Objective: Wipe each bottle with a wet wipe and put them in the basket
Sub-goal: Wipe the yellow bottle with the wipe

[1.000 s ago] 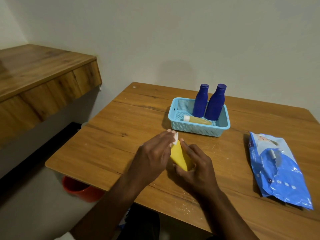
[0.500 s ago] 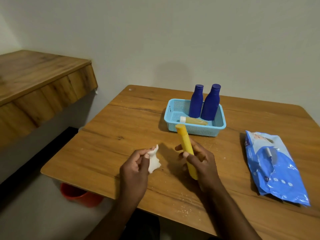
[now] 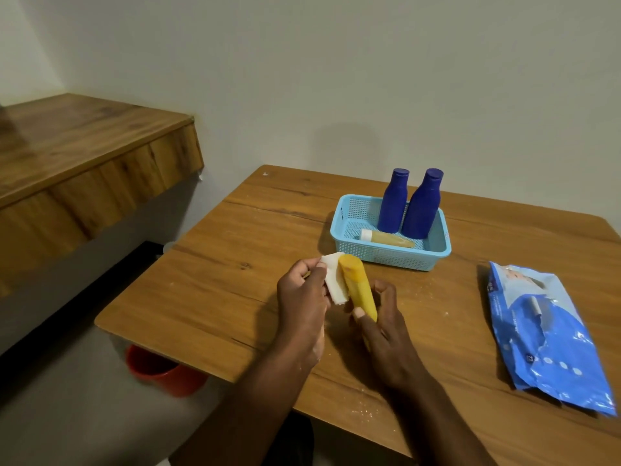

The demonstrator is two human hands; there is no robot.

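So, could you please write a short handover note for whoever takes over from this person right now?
Left hand holds the wet wipe against the yellow bottle. Right hand grips that bottle above the table.
Done: two blue bottles stand in the basket; a small pale bottle lies there too.
Left: finish wiping the yellow bottle, then put it in the basket.

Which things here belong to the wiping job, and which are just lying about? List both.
Job:
yellow bottle in right hand
wet wipe in left hand
blue basket
two dark blue bottles
small amber bottle
wipes pack

Lying about:
red bucket
wooden shelf
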